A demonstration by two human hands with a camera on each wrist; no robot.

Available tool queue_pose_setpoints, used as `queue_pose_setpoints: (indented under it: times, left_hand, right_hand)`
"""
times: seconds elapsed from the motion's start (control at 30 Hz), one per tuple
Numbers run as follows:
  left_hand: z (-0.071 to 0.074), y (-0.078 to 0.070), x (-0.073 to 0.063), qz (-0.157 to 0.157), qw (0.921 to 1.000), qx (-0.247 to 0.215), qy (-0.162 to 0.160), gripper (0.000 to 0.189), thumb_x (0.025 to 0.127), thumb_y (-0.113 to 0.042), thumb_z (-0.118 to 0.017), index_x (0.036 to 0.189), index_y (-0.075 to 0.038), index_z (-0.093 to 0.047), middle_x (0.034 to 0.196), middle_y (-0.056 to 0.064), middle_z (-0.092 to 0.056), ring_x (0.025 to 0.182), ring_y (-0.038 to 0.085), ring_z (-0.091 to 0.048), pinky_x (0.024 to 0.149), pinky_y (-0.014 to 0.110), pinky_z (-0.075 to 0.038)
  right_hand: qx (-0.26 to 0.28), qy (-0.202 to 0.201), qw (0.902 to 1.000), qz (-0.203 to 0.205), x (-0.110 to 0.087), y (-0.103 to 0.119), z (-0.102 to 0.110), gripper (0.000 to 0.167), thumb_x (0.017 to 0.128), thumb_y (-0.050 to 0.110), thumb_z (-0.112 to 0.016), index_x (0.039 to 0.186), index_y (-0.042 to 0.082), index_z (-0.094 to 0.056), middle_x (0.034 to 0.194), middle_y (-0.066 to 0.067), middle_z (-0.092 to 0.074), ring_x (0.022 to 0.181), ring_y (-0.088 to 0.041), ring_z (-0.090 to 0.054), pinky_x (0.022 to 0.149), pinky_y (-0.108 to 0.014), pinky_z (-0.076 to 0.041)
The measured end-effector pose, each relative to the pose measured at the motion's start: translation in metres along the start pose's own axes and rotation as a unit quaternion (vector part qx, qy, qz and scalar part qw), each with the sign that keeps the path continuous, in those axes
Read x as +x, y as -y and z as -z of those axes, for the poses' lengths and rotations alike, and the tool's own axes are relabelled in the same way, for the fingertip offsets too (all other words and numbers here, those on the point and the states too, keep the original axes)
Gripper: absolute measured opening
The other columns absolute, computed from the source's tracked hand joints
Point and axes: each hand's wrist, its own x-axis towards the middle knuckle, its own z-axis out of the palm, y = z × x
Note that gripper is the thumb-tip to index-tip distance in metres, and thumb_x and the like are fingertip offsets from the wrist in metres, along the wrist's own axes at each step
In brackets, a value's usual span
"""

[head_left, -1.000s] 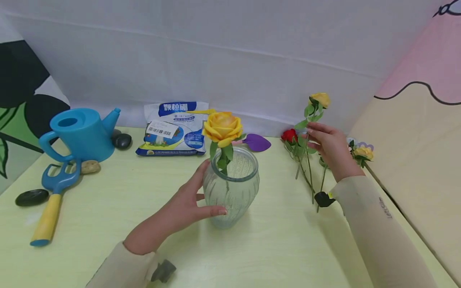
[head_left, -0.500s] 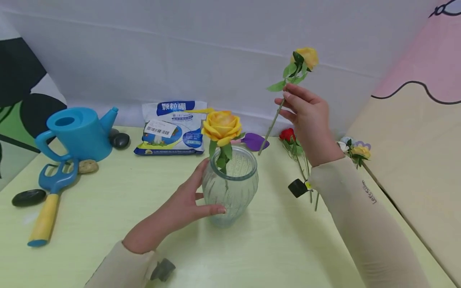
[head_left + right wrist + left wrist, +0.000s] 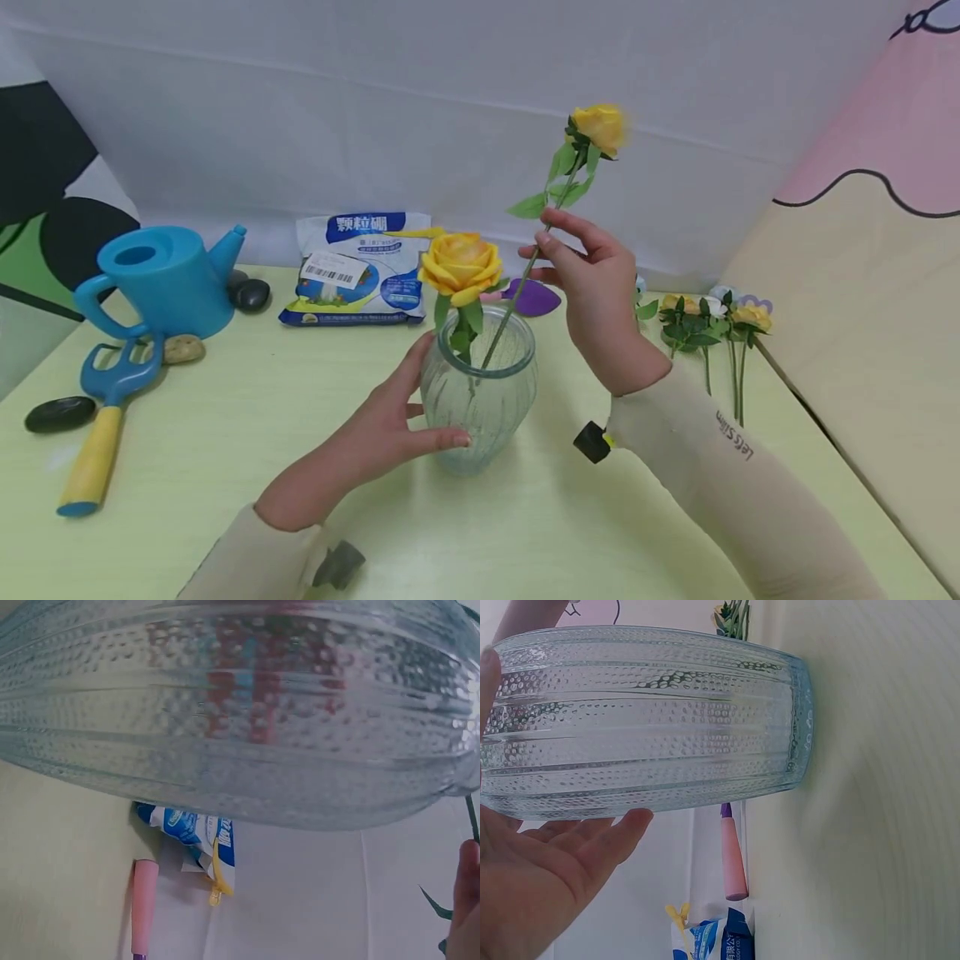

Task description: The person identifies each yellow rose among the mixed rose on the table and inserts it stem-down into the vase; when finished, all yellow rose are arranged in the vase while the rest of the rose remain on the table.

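A ribbed clear glass vase (image 3: 501, 412) stands upright on the table, with one yellow rose (image 3: 461, 265) in its mouth. My left hand (image 3: 382, 437) grips the vase's left side, thumb across the front; the left wrist view shows the textured glass (image 3: 652, 724) close up. My right hand (image 3: 602, 300) pinches the stem of a second yellow rose (image 3: 598, 129) just below its leaves. That rose leans with its bloom up to the right, and its lower stem end reaches inside the vase's rim. In the right wrist view only some fingertips (image 3: 466, 889) show.
More flowers (image 3: 712, 317) lie at the right, partly behind my right arm. At the back are a blue-and-white packet (image 3: 360, 271) and a purple-bladed trowel (image 3: 534, 297). A blue watering can (image 3: 165, 279), hand fork (image 3: 112, 417) and dark stones (image 3: 60, 413) occupy the left.
My right hand has lifted the yellow rose from the flowers at the right and carried it left, its stem end now inside the vase's mouth. My left hand has stayed on the vase.
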Motion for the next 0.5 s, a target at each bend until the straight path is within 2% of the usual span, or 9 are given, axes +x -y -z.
queue_pose_setpoints:
  times: [0.1, 0.17, 0.23, 0.33, 0.5]
  left_hand:
    - [0.000, 0.000, 0.000, 0.000, 1.0000, -0.001, 0.001, 0.104, 0.071, -0.032, -0.080, 0.147, -0.032, -0.008, 0.148, -0.001, -0.025, 0.134, 0.027, -0.027, 0.092, 0.045, -0.046]
    - [0.000, 0.000, 0.000, 0.001, 1.0000, -0.002, 0.002, 0.104, 0.072, -0.032, -0.080, 0.147, -0.033, -0.008, 0.148, -0.002, -0.026, 0.134, 0.027, -0.027, 0.092, 0.045, -0.046]
    - [0.000, -0.001, 0.000, -0.001, 1.0000, -0.004, 0.002, 0.104, 0.072, -0.031, -0.080, 0.147, -0.033, -0.008, 0.148, -0.002, -0.026, 0.134, 0.027, -0.027, 0.092, 0.046, -0.046]
    - [0.001, -0.001, 0.000, -0.001, 1.0000, -0.004, 0.001, 0.104, 0.072, -0.031, -0.080, 0.146, -0.034, -0.008, 0.148, -0.002, -0.026, 0.134, 0.027, -0.026, 0.092, 0.048, -0.045]
    - [0.000, 0.001, 0.000, -0.003, 1.0000, -0.006, 0.000, 0.104, 0.072, -0.030, -0.080, 0.146, -0.034, -0.007, 0.149, -0.002, -0.025, 0.135, 0.027, -0.024, 0.093, 0.049, -0.044]
  right_hand:
    - [-0.032, 0.036, 0.9974, 0.054, -0.010, -0.005, 0.000, 0.029, 0.084, -0.007, -0.061, 0.113, -0.010, -0.059, 0.112, -0.011, -0.056, 0.074, -0.017, -0.067, 0.070, -0.032, -0.056]
    - [-0.058, 0.059, 0.9920, 0.095, -0.016, -0.009, 0.000, 0.029, 0.083, -0.009, -0.061, 0.112, -0.012, -0.059, 0.109, -0.010, -0.057, 0.075, -0.017, -0.067, 0.071, -0.034, -0.056]
    - [-0.074, 0.077, 0.9871, 0.119, -0.022, -0.012, 0.001, 0.029, 0.081, -0.011, -0.063, 0.110, -0.013, -0.059, 0.105, -0.007, -0.058, 0.075, -0.018, -0.066, 0.069, -0.035, -0.056]
    - [-0.113, 0.096, 0.9809, 0.127, -0.030, -0.015, 0.003, 0.028, 0.079, -0.010, -0.065, 0.107, -0.010, -0.060, 0.102, -0.006, -0.061, 0.078, -0.019, -0.066, 0.070, -0.032, -0.056]
    - [-0.169, 0.130, 0.9694, 0.121, -0.035, -0.018, 0.008, 0.021, 0.078, -0.005, -0.069, 0.098, -0.005, -0.064, 0.094, -0.013, -0.065, 0.081, -0.018, -0.065, 0.073, -0.032, -0.055]
